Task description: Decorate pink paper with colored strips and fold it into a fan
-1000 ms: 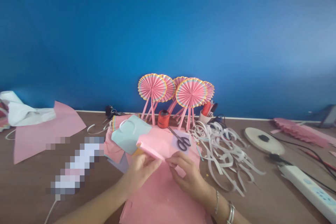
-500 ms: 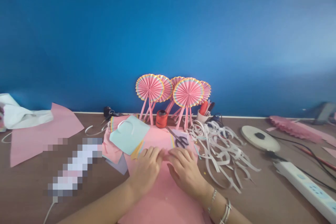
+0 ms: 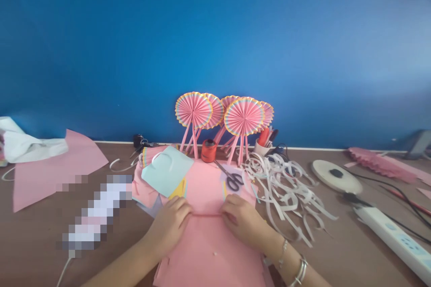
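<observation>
- fingers point(image 3: 183, 210) of left hand point(image 3: 170, 226) and right hand point(image 3: 240, 219) released, pressing flat, grasping nothing.
- beneath them: pink paper point(image 3: 208, 255), at the tabletop's point(image 3: 336, 251) near edge.
- seemingly creasing a fold; it calls for even pressure along the line.
- scissors point(image 3: 233, 181) just beyond.

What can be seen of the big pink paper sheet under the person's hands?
The pink sheet is thin, matte paper, lying flat on the brown table right before the person. A straight crease runs across it from side to side. The left hand and the right hand press on the two ends of that crease, fingers curled. A light blue sheet overlaps its far left corner; scissors lie at its far right corner.
</observation>
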`<state>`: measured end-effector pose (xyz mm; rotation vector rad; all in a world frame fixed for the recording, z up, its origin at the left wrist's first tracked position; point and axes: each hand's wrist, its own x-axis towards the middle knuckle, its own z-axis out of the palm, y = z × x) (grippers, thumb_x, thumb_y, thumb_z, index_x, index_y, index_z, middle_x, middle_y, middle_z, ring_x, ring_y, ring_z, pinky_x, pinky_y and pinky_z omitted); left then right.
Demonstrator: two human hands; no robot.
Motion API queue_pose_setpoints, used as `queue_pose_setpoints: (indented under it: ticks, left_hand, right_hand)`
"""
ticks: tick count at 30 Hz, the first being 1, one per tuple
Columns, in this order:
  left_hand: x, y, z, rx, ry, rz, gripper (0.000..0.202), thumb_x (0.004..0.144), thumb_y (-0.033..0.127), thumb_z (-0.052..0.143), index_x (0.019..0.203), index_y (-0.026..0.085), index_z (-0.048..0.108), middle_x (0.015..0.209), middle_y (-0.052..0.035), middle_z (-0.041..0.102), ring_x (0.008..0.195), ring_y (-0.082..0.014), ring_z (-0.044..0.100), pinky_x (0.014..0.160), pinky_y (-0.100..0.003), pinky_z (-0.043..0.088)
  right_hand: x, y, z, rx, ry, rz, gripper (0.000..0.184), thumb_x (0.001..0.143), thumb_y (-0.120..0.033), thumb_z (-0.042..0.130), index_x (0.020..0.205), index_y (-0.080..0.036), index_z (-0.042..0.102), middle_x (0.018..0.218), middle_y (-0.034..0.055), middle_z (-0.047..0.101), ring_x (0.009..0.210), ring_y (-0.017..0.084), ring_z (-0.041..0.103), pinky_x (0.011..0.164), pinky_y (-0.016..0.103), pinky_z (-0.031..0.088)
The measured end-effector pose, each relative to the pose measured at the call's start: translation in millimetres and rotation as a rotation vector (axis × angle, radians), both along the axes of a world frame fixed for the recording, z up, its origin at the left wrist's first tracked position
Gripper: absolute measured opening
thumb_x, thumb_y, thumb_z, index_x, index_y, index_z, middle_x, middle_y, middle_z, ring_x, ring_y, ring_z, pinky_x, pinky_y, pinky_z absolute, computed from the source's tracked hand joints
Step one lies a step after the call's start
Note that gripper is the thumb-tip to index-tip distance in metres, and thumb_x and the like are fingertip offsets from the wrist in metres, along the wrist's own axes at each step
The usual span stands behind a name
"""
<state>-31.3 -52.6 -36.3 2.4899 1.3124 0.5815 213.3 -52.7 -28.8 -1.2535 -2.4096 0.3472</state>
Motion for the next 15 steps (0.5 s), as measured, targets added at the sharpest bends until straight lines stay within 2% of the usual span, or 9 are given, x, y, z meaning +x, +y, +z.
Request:
queue_pose_setpoints:
  ticks: [5, 8, 15]
  left_hand:
    - [0, 4, 3.9, -0.057, -0.138, 0.014, 0.021, 0.087, 0.014, 0.045, 0.080, 0.020, 0.063, 0.084, -0.0041, 0.063, 0.084, -0.0193, 0.058, 0.075, -0.034, 0.047]
    - [-3, 7, 1.3, -0.075, -0.184, 0.041, 0.019, 0.085, 0.014, 0.045, 0.083, 0.020, 0.063, 0.084, -0.0039, 0.065, 0.083, -0.0198, 0.060, 0.075, -0.034, 0.047]
    - [-6, 12, -6.9, -0.114, -0.292, 0.082, 0.019, 0.085, 0.014, 0.045, 0.082, 0.020, 0.062, 0.085, -0.0034, 0.064, 0.084, -0.0177, 0.061, 0.077, -0.032, 0.049]
  right_hand:
    - [3, 1, 4.0, -0.045, 0.058, -0.010, 0.028, 0.070, 0.001, 0.046, 0.079, -0.019, 0.065, 0.074, 0.0027, 0.056, 0.073, 0.016, 0.053, 0.066, 0.027, 0.042]
    - [4, 2, 4.1, -0.081, 0.091, -0.084, 0.026, 0.068, 0.000, 0.046, 0.078, -0.018, 0.062, 0.074, 0.0031, 0.059, 0.072, 0.017, 0.054, 0.067, 0.028, 0.044]
    - [4, 7, 3.5, -0.175, 0.172, -0.151, 0.017, 0.076, -0.006, 0.046, 0.069, -0.018, 0.056, 0.070, 0.0013, 0.055, 0.063, 0.014, 0.051, 0.058, 0.024, 0.041]
